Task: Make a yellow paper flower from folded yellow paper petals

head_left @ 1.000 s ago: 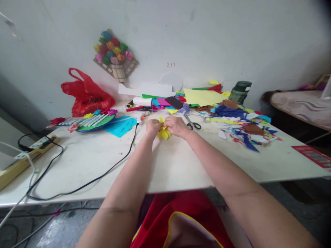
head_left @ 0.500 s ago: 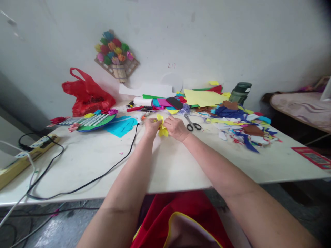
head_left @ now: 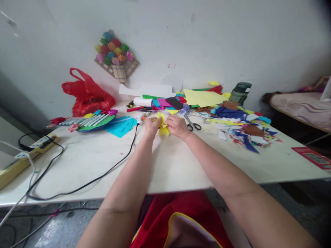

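Between my two hands is a yellow paper flower (head_left: 163, 130) with pointed petals, held just above the table. My left hand (head_left: 152, 126) pinches its left side, fingers closed. On the other side my right hand (head_left: 177, 126) is closed on the petals, thumb and fingertips together. The flower's middle is partly hidden by my fingers. Black-handled scissors (head_left: 193, 126) lie to the right of my right hand. Just left of my left hand rests a glue gun (head_left: 141, 117), mostly covered, with a black cord (head_left: 113, 169) trailing from it.
Paper scraps (head_left: 245, 129) are heaped on the right, with a dark green bottle (head_left: 241, 92) behind them. A phone (head_left: 174, 102) lies on coloured paper at the back. Left stand a red plastic bag (head_left: 88, 93), a decorated green board (head_left: 99, 123), blue sheets (head_left: 121, 126) and a power strip (head_left: 36, 148).
My right hand has shifted very slightly at the flower's right side, and the petals show a little more. My left hand stays about where it was.
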`<state>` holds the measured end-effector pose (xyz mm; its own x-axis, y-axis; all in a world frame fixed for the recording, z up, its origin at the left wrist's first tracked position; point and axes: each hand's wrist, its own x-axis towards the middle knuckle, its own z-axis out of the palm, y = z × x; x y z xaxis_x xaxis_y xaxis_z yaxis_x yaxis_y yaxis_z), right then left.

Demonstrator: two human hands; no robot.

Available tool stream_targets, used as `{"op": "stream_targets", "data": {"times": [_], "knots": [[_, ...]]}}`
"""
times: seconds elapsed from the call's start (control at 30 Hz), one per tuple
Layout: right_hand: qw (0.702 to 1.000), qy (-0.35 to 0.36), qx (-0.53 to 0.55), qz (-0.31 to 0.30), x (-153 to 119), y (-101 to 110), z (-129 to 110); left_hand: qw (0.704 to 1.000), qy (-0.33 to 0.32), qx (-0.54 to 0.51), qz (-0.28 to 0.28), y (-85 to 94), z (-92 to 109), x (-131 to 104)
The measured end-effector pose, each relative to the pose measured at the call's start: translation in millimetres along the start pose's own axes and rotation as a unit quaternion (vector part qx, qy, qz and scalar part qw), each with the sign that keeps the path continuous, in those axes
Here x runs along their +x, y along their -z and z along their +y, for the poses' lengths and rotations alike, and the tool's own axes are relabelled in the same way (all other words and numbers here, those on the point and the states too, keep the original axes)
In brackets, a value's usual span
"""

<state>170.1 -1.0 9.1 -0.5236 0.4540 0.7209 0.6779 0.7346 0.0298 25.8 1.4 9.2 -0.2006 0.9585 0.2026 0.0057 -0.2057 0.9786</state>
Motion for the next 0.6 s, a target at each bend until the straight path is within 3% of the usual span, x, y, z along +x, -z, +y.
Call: {"op": "stream_targets", "data": {"times": [0.2, 0.5, 0.6], "knots": [[0.999, -0.002, -0.021, 0.025, -1.5, -1.9, -1.9, 1.0, 0.004, -0.027, 0.003, 1.0, 1.6, -0.5], [1.0, -0.013, 0.007, 0.001, -1.2, 1.4, -3.3, 1.0, 0.001, -0.005, -0.013, 3.0, 2.6, -1.9], [0.997, -0.06, 0.048, 0.019, -0.5, -2.0, -0.5, 1.0, 0.014, -0.013, -0.015, 4.2, 3.1, -1.3]]}}
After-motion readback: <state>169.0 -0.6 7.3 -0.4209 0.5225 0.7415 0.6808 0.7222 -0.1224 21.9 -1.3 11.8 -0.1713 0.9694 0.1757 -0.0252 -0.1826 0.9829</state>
